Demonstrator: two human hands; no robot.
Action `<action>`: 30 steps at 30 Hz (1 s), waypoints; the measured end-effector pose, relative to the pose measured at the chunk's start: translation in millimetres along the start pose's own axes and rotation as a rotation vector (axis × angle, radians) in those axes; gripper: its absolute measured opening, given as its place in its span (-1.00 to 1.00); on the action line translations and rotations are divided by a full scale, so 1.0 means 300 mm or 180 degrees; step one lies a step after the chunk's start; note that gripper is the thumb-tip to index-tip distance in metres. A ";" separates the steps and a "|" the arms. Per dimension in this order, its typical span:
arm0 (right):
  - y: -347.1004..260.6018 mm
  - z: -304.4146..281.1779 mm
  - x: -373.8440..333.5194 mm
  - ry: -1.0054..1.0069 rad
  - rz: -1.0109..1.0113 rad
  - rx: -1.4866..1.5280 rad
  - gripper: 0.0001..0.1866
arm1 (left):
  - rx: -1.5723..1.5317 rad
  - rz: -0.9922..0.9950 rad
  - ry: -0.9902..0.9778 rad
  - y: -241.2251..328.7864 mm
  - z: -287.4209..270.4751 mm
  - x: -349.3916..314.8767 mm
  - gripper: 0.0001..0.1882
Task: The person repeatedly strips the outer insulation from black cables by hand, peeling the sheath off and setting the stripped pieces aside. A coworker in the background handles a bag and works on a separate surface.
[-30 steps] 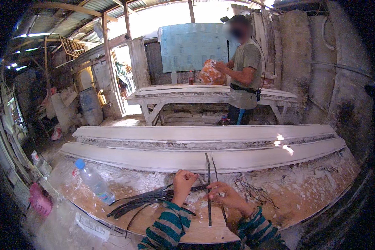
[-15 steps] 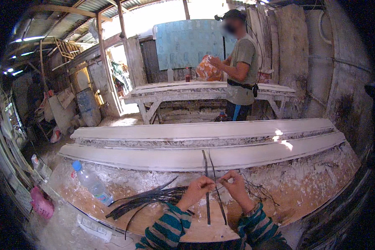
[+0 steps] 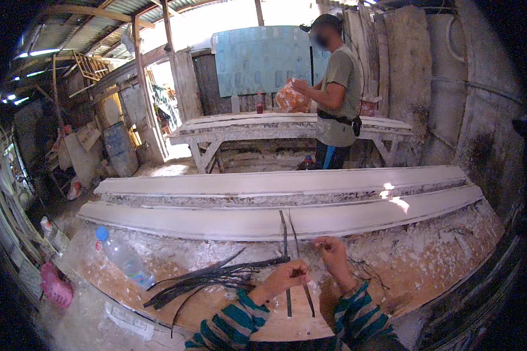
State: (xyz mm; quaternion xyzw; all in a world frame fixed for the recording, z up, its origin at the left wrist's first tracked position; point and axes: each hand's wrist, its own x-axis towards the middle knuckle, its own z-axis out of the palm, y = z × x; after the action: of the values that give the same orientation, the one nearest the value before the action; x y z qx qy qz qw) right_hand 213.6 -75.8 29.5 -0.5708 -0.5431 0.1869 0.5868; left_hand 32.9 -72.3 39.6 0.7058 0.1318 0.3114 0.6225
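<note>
My left hand [image 3: 282,278] is closed in a pinch above two narrow dark strips, partly covering them; what its fingers hold, if anything, is too small to make out. To its right, my right hand [image 3: 334,258] is raised with thumb and fingertips pressed together, its contents also unclear. One dark strip [image 3: 288,304] runs from the near white moulding toward me, beside a second, thinner strip [image 3: 308,301]. Left of my left hand, a bundle of dark strips [image 3: 199,285] lies fanned out on the board, one end under my wrist.
Two long white mouldings [image 3: 216,222] cross the plaster-spattered table [image 3: 445,251]. A clear bottle with a blue cap [image 3: 123,257] lies left. Thin dark scraps [image 3: 369,272] are at right. Behind, a person [image 3: 339,88] holds an orange-and-white bag [image 3: 293,96] at another bench [image 3: 246,131].
My hands, close together before, have drawn apart: the left lower, the right slightly higher. The two dark strips stay between them. The person behind still holds the bag.
</note>
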 end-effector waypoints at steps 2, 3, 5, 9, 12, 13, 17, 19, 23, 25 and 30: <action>0.002 0.000 -0.003 0.0011 0.0162 -0.0456 -0.93 | 0.0197 0.0071 0.0272 -0.004 -0.026 0.000 -0.86; 0.000 -0.001 -0.005 0.0157 -0.0218 -0.0618 -0.93 | 0.0246 0.0005 0.0509 -0.004 -0.046 -0.002 -0.86; -0.013 -0.003 -0.008 0.0382 -0.0814 -0.1027 -0.92 | 0.0706 -0.0047 0.1152 -0.003 -0.096 -0.009 -0.85; -0.064 -0.014 -0.027 -0.0804 -0.0367 -0.0006 -0.90 | 0.1276 0.0042 0.2381 -0.020 -0.218 0.001 -0.85; -0.114 0.022 -0.071 -0.2072 0.0265 0.0953 -0.88 | 0.0960 0.0116 0.2741 -0.036 -0.239 -0.004 -0.87; -0.130 0.034 -0.092 -0.2369 0.0228 0.0977 -0.87 | 0.0817 0.0097 0.2790 -0.037 -0.235 -0.005 -0.89; -0.165 0.051 -0.120 -0.2567 -0.0219 0.1026 -0.86 | 0.1342 0.0123 0.2707 -0.023 -0.208 -0.010 -0.93; -0.166 0.049 -0.108 -0.2545 -0.0178 0.1032 -0.85 | 0.2053 0.0222 0.2623 -0.019 -0.202 -0.012 -0.94; -0.150 0.013 -0.096 -0.2371 0.0001 0.1031 -0.87 | 0.1828 0.0180 0.2281 -0.040 -0.182 0.000 -0.91; -0.140 0.011 -0.083 -0.2191 0.0294 0.1200 -0.87 | 0.1933 0.0126 0.2129 -0.049 -0.174 0.007 -0.92; -0.111 0.006 -0.046 -0.0938 -0.0156 0.0179 -0.87 | 0.1706 -0.0012 0.1532 -0.024 -0.139 0.007 -0.92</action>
State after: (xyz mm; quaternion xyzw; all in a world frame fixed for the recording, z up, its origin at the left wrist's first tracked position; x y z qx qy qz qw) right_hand 194.1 -95.8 52.4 -0.5071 -0.6317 0.2695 0.5208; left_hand 10.7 -36.4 34.7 0.7502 0.3529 0.4219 0.3670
